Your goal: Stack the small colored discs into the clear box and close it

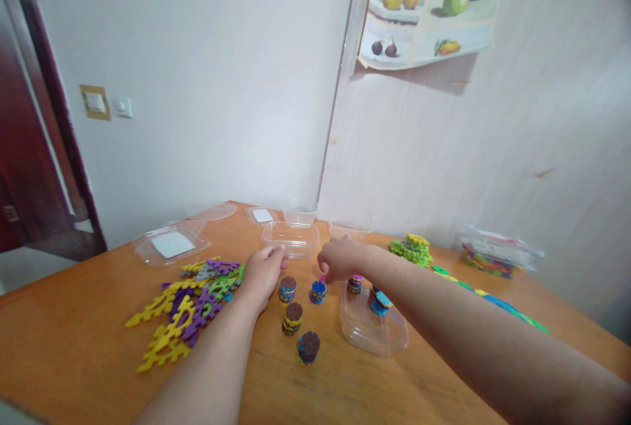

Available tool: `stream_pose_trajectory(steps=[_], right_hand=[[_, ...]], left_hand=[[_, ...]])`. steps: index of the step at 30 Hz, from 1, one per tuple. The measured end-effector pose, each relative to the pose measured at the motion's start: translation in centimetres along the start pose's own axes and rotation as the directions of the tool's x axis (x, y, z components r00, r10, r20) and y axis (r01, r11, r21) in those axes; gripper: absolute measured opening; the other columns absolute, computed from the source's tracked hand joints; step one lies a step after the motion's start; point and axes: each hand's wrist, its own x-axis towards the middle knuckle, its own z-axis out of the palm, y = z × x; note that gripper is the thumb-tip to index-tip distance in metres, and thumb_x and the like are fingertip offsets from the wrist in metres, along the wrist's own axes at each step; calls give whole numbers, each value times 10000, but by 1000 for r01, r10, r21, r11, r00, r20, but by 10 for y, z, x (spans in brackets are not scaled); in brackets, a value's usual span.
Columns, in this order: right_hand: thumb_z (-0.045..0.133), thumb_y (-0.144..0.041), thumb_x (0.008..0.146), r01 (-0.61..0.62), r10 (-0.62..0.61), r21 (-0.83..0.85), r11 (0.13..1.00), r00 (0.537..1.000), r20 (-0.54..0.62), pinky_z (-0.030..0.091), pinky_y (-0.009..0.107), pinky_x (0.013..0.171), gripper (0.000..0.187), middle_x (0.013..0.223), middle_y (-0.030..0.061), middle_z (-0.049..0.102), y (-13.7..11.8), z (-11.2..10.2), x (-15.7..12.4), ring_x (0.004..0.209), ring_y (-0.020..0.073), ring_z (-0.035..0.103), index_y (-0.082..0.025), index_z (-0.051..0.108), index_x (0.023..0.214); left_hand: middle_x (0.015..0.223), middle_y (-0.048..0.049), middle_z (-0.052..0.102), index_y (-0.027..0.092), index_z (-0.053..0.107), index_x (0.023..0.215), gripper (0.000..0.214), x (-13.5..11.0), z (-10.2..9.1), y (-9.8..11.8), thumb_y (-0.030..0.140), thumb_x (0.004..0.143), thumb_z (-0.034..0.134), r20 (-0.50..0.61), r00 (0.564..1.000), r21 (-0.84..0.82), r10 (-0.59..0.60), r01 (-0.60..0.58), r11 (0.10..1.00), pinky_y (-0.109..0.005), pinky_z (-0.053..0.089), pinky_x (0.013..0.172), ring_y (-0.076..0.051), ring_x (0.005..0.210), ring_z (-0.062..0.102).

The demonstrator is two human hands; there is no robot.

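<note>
My left hand (265,274) rests on the table beside a brown-topped stack of notched discs (288,289). Its fingers are curled toward the thumb, and whatever they might hold is hidden. Over the middle of the table, my right hand (340,258) points down with its fingers closed on a small pink disc (323,277), partly covered by the fingertips. Just below it stands a blue-topped stack (318,291). Two more brown-topped stacks, one yellow-sided (292,318) and one nearer (308,347), stand in front. A clear plastic tub (374,336) under my right forearm holds several stacks, including a light-blue-topped one (381,303).
Yellow, purple and green toothed pieces (185,313) lie heaped at left. Clear containers (290,240) and a lid (172,244) sit toward the wall. Green pieces (411,251), a chain of coloured discs (493,299) and a filled box (497,254) lie at right.
</note>
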Motion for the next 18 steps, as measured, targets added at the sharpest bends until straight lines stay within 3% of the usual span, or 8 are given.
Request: stream_pose_trajectory(steps=[10, 18], right_hand=[[711, -387, 694, -15, 15, 6, 1000, 995, 99, 469, 423, 845, 341, 1027, 96, 728, -3, 4, 14, 964, 296, 660, -230, 747, 994], [682, -363, 709, -6, 2, 44, 999, 996, 85, 483, 356, 774, 340, 1051, 117, 724, -6, 4, 13, 938, 286, 666, -200, 746, 1001]], left_hand=[[690, -50, 685, 163, 672, 765, 399, -1, 1, 1, 537, 772, 534, -2, 1000, 10, 1, -1, 1000, -288, 435, 615, -200, 652, 628], [688, -54, 679, 157, 671, 786, 422, 1, 1, -4, 550, 792, 518, 2, 1000, 20, 17, -17, 1000, -285, 435, 612, -197, 648, 625]])
